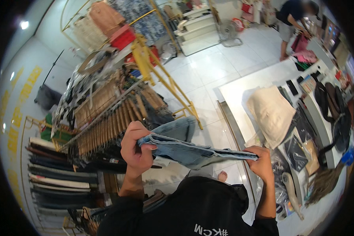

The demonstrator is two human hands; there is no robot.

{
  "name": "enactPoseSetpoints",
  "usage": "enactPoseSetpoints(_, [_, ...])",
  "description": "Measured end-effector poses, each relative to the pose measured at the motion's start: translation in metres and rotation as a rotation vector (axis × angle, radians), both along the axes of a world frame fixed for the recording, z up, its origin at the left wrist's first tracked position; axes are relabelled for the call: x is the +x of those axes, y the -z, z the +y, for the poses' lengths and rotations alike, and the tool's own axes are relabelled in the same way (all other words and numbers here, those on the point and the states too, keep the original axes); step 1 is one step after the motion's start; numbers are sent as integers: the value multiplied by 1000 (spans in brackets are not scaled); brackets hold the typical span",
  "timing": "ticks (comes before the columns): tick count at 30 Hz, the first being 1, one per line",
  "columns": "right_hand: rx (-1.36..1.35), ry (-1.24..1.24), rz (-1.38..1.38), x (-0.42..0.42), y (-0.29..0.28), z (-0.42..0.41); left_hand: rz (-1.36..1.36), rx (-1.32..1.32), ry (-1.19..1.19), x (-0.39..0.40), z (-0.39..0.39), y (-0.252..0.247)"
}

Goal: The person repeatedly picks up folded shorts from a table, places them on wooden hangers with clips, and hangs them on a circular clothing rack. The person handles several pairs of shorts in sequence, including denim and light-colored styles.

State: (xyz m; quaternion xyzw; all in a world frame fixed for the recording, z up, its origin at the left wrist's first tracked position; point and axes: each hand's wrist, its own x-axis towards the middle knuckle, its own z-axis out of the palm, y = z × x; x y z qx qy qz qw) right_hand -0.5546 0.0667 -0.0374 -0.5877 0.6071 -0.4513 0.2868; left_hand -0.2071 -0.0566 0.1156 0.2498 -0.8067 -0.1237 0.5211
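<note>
A pair of light-blue denim jeans (181,152) is stretched between my two hands, its waistband edge uppermost. My left hand (138,146) grips one end of the waistband, thumb over the near side. At the other end my right hand (259,160) pinches the corner of the waistband. Below the waistband the cloth hangs in folds, with part of it sticking out on the far side toward the floor. Most of the legs are hidden from this angle.
To the left stands a rack of wooden hangers (112,124), with folded trousers (62,177) hanging below. A yellow metal stand (171,79) rises ahead. At right, a white counter (236,88) bears a beige cloth (271,115) and plastic-wrapped garments (296,150). A person (293,23) handles clothing farther off.
</note>
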Motion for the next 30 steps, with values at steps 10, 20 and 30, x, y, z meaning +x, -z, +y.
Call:
enactPoseSetpoints(10, [173, -183, -183, 109, -7, -56, 123, 114, -435, 177, 66, 25])
enactPoseSetpoints(20, [247, -659, -23, 257, -26, -159, 32, 187, -306, 297, 81, 60])
enactPoseSetpoints(30, [-57, -90, 569, 377, 26, -285, -165, 297, 67, 343, 49, 108])
